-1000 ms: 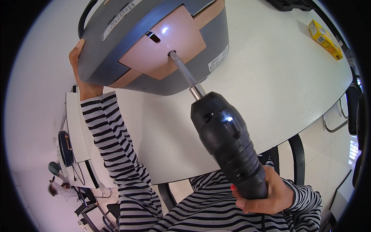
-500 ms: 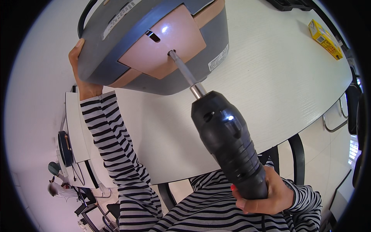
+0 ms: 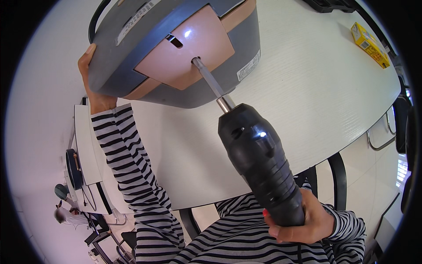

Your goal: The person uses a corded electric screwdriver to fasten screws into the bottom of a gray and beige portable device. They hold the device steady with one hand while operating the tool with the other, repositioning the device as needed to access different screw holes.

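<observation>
A grey appliance with rose-gold panels, which looks like a rice cooker [image 3: 206,33], is tilted over the table. My left hand [image 3: 85,72] grips its left side, with part of the fingers hidden behind the housing. In my right hand [image 3: 305,222] is a black electric screwdriver [image 3: 259,149], the fingers wrapped round its rear end. Its long metal bit [image 3: 209,78] slants up and to the left, and the tip sits in a small hole in the rose-gold panel. Whether it meets a screw inside is hidden.
The white table [image 3: 307,101] spreads under the appliance. A yellow box [image 3: 370,44] lies at its far right, near a black tray-like object [image 3: 327,5]. Chairs stand round the table, one black armrest [image 3: 337,176] close to my right arm. Another person [image 3: 70,218] is far off at lower left.
The screwdriver's body has shifted very slightly, its bit tip still in the same hole. My left hand and the appliance look unmoved.
</observation>
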The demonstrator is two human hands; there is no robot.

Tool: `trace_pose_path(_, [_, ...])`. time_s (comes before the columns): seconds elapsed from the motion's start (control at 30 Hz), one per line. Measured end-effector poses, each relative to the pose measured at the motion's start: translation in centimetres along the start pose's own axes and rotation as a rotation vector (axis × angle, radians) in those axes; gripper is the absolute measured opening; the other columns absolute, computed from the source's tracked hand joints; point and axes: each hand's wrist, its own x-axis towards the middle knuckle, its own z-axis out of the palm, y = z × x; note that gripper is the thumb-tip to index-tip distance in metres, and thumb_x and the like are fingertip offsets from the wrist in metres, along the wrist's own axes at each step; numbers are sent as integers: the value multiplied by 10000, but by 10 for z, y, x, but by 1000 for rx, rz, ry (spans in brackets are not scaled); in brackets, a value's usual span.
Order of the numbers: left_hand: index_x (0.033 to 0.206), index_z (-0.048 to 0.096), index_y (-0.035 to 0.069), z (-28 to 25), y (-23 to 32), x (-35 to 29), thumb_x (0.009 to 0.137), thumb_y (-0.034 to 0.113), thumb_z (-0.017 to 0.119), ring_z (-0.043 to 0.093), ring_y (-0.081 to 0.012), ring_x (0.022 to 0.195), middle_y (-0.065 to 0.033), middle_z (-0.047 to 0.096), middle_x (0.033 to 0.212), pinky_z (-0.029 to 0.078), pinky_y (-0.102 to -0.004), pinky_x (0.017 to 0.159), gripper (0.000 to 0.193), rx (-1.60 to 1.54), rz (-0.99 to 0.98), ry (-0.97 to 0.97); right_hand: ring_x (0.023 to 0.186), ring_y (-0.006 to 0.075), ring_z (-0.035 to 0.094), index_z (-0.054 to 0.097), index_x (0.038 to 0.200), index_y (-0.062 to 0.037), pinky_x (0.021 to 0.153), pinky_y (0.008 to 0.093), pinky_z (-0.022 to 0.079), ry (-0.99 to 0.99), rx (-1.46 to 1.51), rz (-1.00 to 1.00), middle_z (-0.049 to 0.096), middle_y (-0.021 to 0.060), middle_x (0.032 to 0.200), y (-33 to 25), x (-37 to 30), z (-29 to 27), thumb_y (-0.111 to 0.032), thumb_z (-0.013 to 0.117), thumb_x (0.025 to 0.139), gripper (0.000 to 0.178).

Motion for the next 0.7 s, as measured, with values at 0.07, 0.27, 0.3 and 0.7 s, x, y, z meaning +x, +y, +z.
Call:
trace_pose_path(0.07, [942,526,55,1,1,1,731,392,532,504,-159,835,-74,528,918,410,-261,725,398,-7,-3,-5,491,114,552,475,879,7,498,215,453,-8,-4,-21,554,55,629,1,0,-1,-40,641,638,296])
trace_pose_path(0.27, [945,524,54,0,3,-1,733,393,530,504,-161,840,-76,528,918,409,-262,729,400,-18,-9,-14,601,129,511,453,980,30,574,245,417,-39,-39,44,524,69,732,-1,-2,-3,-96,633,660,388])
trace_pose_path(0.3, [946,524,54,0,3,-1,733,393,530,503,-161,840,-76,528,918,409,-262,730,401,-23,-14,-19,658,136,491,442,1029,41,613,261,399,-54,-58,71,508,76,782,-1,-3,-4,-124,629,671,437])
trace_pose_path(0.7, [952,520,52,4,6,-3,735,393,527,503,-164,847,-77,529,917,406,-262,736,404,-88,-62,-62,490,119,550,469,889,1,503,221,448,-10,-28,-46,558,58,627,4,1,-2,-43,648,626,321])
